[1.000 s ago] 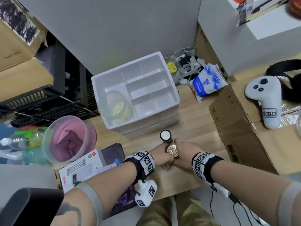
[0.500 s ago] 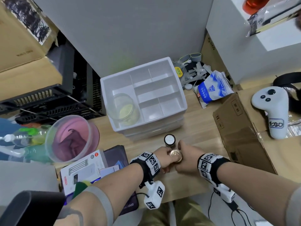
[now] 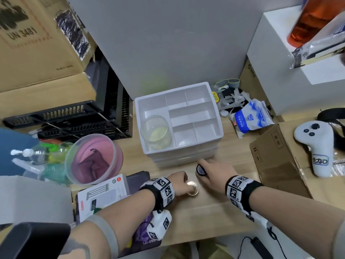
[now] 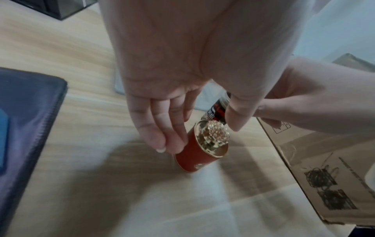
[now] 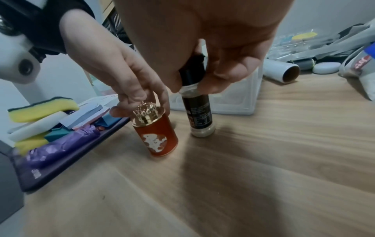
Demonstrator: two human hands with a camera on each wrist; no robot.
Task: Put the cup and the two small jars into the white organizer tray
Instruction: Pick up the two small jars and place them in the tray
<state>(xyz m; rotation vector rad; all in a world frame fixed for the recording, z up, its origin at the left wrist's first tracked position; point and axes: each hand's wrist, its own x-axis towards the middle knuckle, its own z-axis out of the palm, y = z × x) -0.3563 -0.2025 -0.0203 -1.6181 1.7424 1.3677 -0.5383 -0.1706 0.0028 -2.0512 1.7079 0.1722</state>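
The white organizer tray [image 3: 214, 139] stands at the back of the wooden table, with the clear cup [image 3: 155, 131] in its front left compartment. In front of it my left hand [image 3: 180, 181] holds the red jar [image 3: 192, 187] with the gold lid; its fingers [image 4: 162, 137] touch the jar's side [image 4: 192, 158] and the thumb sits by the lid. The jar [image 5: 156, 136] stands upright on the table. My right hand [image 3: 212, 170] pinches the black cap of the dark-labelled jar [image 3: 200, 170], which also stands upright [image 5: 199, 118], close against the tray's front wall.
A clear bowl with a pink cloth [image 3: 93, 157] and a boxed item [image 3: 102, 195] lie to the left. A flat cardboard box [image 3: 276, 165] and a white controller [image 3: 317, 146] are on the right. A blue and white bag [image 3: 250, 118] lies beside the tray.
Both hands were together on the gold-lidded jar. My right hand has left it and moved forward to the black-capped jar; my left hand stays on the red jar.
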